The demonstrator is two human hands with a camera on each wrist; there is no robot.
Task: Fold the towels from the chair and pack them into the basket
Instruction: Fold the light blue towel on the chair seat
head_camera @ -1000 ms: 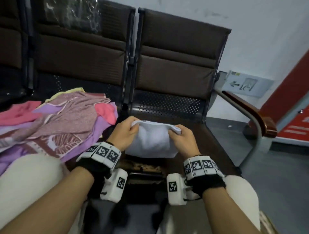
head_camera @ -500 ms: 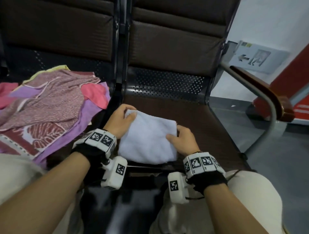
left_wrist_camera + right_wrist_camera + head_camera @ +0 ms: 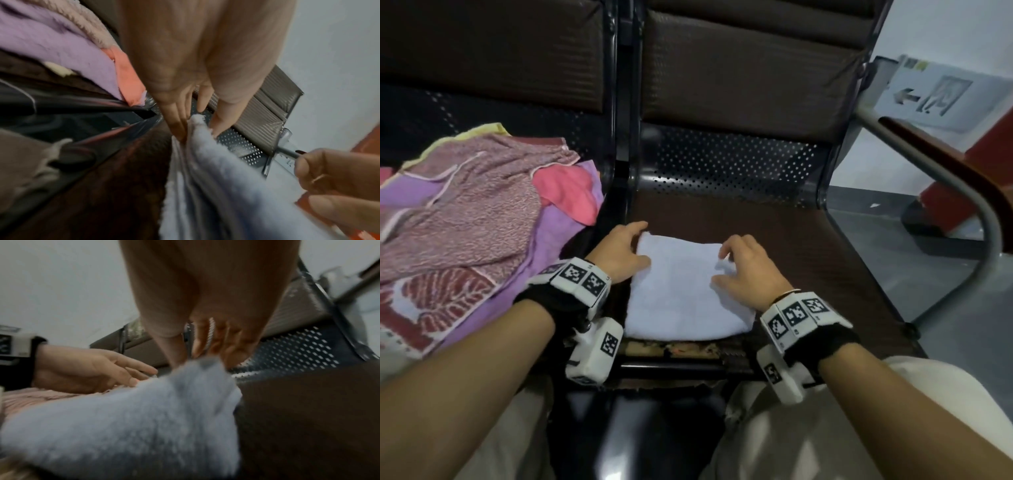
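Note:
A folded white towel (image 3: pixel 681 294) lies flat on the brown seat (image 3: pixel 825 253) of the right-hand chair. My left hand (image 3: pixel 640 243) rests at its far left corner with fingers nearly straight; in the left wrist view my left hand (image 3: pixel 195 125) just touches that corner of the white towel (image 3: pixel 216 186). My right hand (image 3: pixel 726 263) curls over the far right corner, and in the right wrist view my right hand (image 3: pixel 205 356) pinches the corner of the white towel (image 3: pixel 133 426) between thumb and fingers. No basket is in view.
A loose pile of towels (image 3: pixel 465 222), purple, pink, speckled and patterned, covers the left chair seat. A metal armrest with a wooden top (image 3: pixel 962 171) bounds the right chair. My knees (image 3: pixel 825 428) are close to the seat's front edge. Grey floor lies to the right.
The white towel has gone from held up between both hands to lying folded flat on the seat. My left fingers have straightened; the head has tilted down and closer.

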